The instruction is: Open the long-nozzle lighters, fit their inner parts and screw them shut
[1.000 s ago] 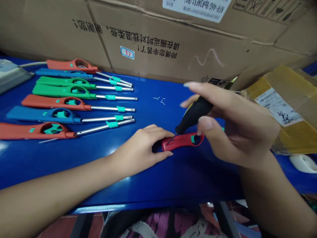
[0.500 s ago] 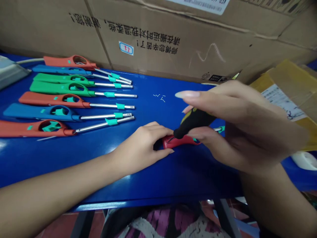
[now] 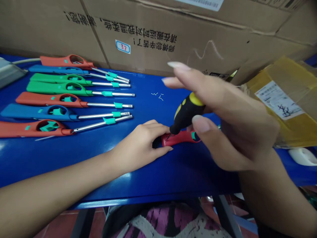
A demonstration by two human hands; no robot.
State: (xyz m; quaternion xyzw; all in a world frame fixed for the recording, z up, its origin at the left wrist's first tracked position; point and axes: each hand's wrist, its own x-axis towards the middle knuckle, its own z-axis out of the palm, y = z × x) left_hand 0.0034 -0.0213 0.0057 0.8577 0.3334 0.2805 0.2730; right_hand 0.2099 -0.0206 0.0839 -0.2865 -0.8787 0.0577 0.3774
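A red long-nozzle lighter lies on the blue table. My left hand pinches its handle end against the table. My right hand grips a black screwdriver with a yellow cap. The thin tip of the tool touches the lighter's red handle near my left fingertips. Most of the lighter's nozzle is hidden behind my right hand.
Several finished lighters in red, blue and green lie in a row at the left, nozzles pointing right. Large cardboard boxes line the back. A yellow taped parcel sits at the right, a grey device at far left, small staples mid-table.
My right hand has tilted the screwdriver more upright and raised its fingers, showing the yellow cap. The tip stays on the lighter handle. My left hand keeps its hold.
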